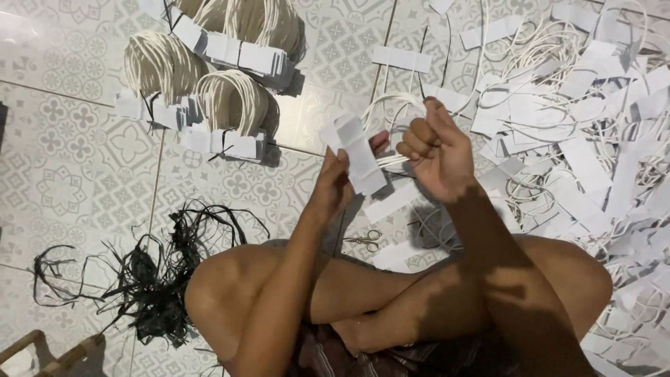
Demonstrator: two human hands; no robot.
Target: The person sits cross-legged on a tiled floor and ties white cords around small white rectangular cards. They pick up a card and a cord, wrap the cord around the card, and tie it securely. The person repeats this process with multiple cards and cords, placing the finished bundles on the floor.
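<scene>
Two hands work above a floor [84, 174] of pale tiles printed with grey flower-and-lattice patterns; the person sits cross-legged on it, knees in the lower part of the view. The left hand [335, 183] is clasped around a small stack of white paper strips [359, 155], held upright just in front of the knees. The right hand [436, 146] is clenched into a fist, pinching white cord loops [391, 105] that arch from it toward the stack.

Three tied bundles [202, 77] of finished cord handles with white paper tabs lie at the upper left, each bound with a dark tie. One heap of black plastic strings [153, 279] sprawls at the lower left, beside the left knee. One pair of small scissors [364, 241] rests on the tiles between the forearms. A broad loose pile of white strips and cords [593, 139], too many to count, covers the right side. One wooden frame corner [42, 352] shows at the bottom left.
</scene>
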